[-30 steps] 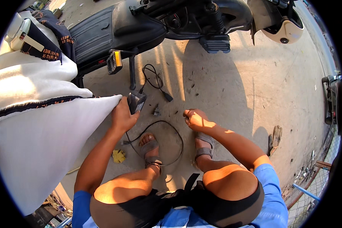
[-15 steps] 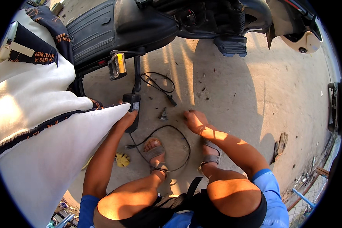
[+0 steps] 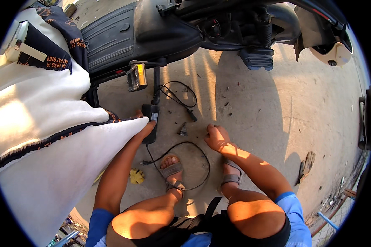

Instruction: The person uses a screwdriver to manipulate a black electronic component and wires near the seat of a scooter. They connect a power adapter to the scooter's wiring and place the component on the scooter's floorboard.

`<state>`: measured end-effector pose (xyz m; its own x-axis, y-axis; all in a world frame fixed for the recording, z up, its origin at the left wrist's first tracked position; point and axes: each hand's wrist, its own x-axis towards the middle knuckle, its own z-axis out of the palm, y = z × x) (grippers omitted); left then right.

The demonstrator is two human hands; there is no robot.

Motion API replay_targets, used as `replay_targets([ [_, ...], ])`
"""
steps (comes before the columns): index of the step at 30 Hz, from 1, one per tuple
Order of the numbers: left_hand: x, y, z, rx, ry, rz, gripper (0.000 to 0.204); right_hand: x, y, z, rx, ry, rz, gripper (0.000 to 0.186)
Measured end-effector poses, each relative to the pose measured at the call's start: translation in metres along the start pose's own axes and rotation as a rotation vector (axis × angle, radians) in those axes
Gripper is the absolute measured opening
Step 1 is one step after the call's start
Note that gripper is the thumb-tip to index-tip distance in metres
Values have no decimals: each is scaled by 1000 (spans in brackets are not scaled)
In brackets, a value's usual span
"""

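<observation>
My left hand [image 3: 148,128] is closed round a black charger brick [image 3: 151,138], partly behind the tip of a white cloth [image 3: 41,164]. A thin black cable [image 3: 209,160] leaves the brick's lower end and loops over my left foot. Near that foot, a plug [image 3: 144,163] lies on the ground. Above, a second looped black cord [image 3: 185,84] ends in a black connector [image 3: 191,115]. My right hand [image 3: 217,138] is closed just above the ground, its fingers curled under; what they hold, if anything, is hidden. Between my hands sits a small dark piece [image 3: 183,129] I cannot identify.
A black scooter [image 3: 165,33] spans the far side, with an orange-and-clear light [image 3: 137,77] hanging low. A white helmet [image 3: 333,54] is at far right. A glove [image 3: 306,166] and a yellow object [image 3: 137,176] lie on the concrete. Sandalled feet stand close by.
The whole view has shifted slightly, so things sit a little lower and further right. My right hand looks somewhat more curled. My left hand still grips the charger brick.
</observation>
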<state>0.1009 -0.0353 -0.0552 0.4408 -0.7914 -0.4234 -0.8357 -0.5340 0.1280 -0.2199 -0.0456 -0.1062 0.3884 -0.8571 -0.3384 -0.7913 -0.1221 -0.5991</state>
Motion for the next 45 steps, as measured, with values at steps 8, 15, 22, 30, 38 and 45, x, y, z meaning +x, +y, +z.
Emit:
replay_targets([
  [8, 7, -14, 27, 37, 144, 36, 77, -12, 13, -2, 124, 17, 1, 30],
  [15, -6, -12, 19, -121, 154, 32, 92, -12, 16, -16, 389, -25, 144, 29],
  [22, -61, -8, 14, -5, 211, 164, 86, -16, -3, -56, 833, -188, 290, 23],
  [30, -143, 77, -57, -623, 5, 671, 35, -14, -69, -132, 968, -227, 115, 22],
  [38, -121, 149, -157, -825, 243, 930, 19, -11, -144, -208, 1134, -173, -108, 23],
  [45, -96, 166, -180, -992, 215, 922, 12, 4, -171, -239, 1254, -151, -70, 21],
])
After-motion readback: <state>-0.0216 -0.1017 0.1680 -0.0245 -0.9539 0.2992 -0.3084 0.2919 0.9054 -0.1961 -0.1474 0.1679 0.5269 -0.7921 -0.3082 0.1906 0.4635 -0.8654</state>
